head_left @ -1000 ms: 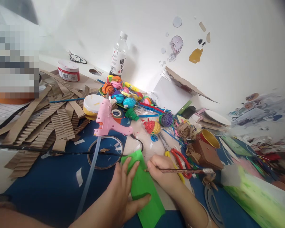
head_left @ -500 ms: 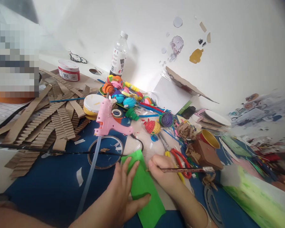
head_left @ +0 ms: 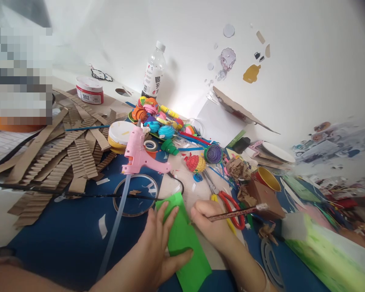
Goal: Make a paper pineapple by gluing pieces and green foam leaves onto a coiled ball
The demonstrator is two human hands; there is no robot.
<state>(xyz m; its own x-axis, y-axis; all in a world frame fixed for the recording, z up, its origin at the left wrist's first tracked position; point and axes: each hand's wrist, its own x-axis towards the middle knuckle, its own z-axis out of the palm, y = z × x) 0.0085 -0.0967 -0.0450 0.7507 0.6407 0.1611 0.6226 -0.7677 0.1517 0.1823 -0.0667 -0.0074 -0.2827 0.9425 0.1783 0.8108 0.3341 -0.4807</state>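
On the beige board [head_left: 185, 178] lies the green paper strip [head_left: 190, 245], its long axis running away from the person and slanting left at the far end; the near end extends past the board's edge onto the blue tabletop [head_left: 63, 243]. The left hand [head_left: 158, 241] is spread flat over the strip's left side, fingers apart, pressing without gripping. Just right of the strip, the right hand [head_left: 208, 219] is closed around a patterned pencil [head_left: 239, 213], which points left toward the strip's right edge, its rear end rising to the right; whether the tip touches cannot be told.

Beyond the strip's far left corner stands the pink hot glue gun [head_left: 140, 156], nozzle up, and its black cord [head_left: 140, 196] runs up to that corner, crossing the tape ring [head_left: 117, 207] left of the strip. Right of the strip, scissors [head_left: 232, 211] with red and yellow handles lie close behind the right hand. Left of the strip, past the translucent glue stick [head_left: 114, 233], blue tabletop reaches toward corrugated cardboard strips [head_left: 54, 162], with one white scrap [head_left: 102, 226] on it.
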